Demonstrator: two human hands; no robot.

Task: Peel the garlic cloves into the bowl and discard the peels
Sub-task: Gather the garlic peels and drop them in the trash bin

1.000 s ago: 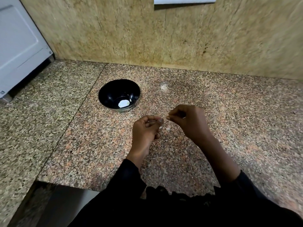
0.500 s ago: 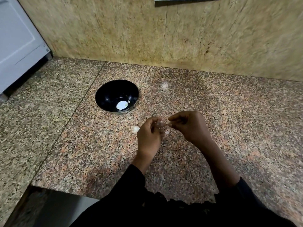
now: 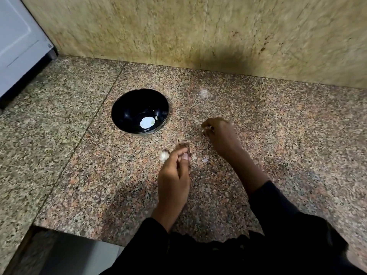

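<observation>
A big stone counter (image 3: 278,135) fills most of the view. It is speckled with pink, brown, black and grey dots. A thin line (image 3: 95,120) runs across it on the left, where two slabs meet. The slab on the left looks more grey and green. Behind the counter stands a yellow-brown stone wall (image 3: 178,32) with a few dark spots on the right part. A straight seam runs down the wall near the middle. In the top left corner is a white thing (image 3: 17,40) with a dark bottom edge; it is cut off, so what it is stays unclear. Below the counter's front edge, at the bottom left, is a pale grey surface (image 3: 79,253).
</observation>
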